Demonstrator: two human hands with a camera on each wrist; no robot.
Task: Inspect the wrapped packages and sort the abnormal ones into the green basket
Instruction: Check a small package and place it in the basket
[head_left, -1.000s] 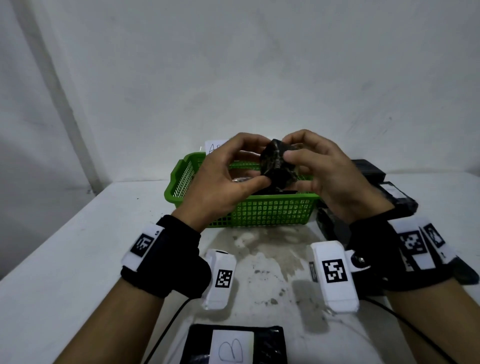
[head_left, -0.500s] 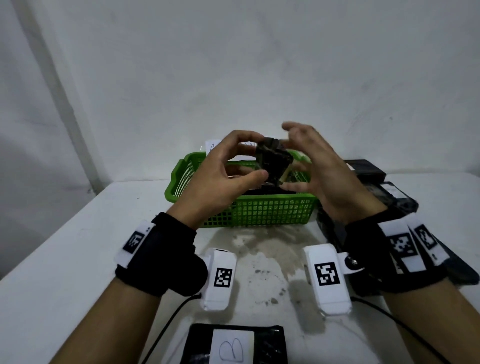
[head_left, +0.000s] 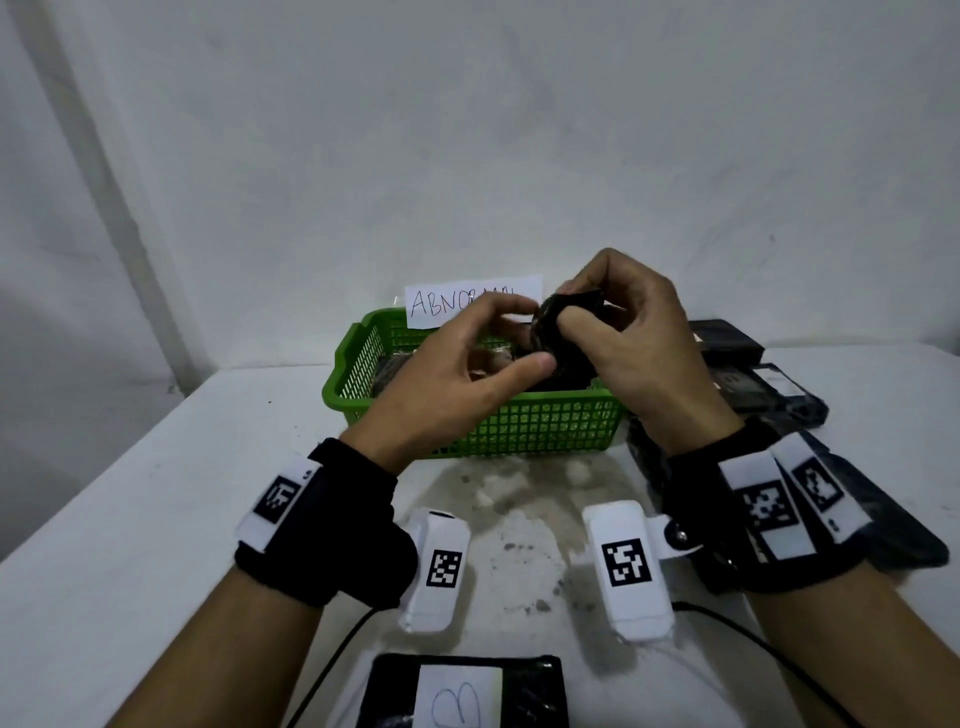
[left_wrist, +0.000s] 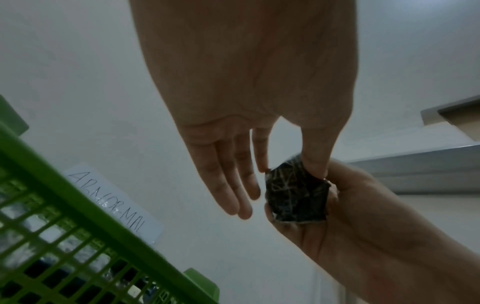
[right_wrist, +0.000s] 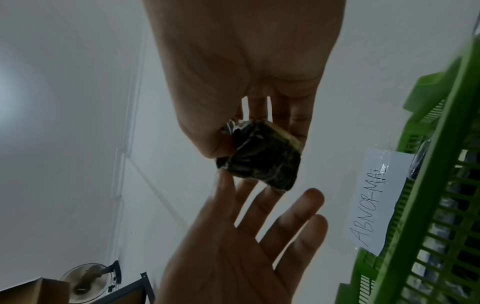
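Pinching a small black wrapped package (head_left: 563, 332) between thumb and fingers, the right hand (head_left: 631, 338) holds it up above the green basket (head_left: 540, 423). The left hand (head_left: 457, 379) is spread, fingers relaxed, its thumb and forefinger just touching the package. Behind the basket stands a paper label (head_left: 441, 304) reading ABNORMAL.

We seem to be in a plain sorting or packing station in a workshop or storeroom. Bare white walls (head_left: 467, 130) rise beyond our fingers (head_left: 498, 312), over a stained white surface (head_left: 130, 493). Under the fingers sits a green basket (head_left: 545, 426) with a handwritten "ABNORMAL" label (head_left: 457, 301); black wrapped packages (head_left: 753, 384) are piled to their right. A fan (right_wrist: 85, 279) and cardboard box (right_wrist: 33, 292) stand off behind.
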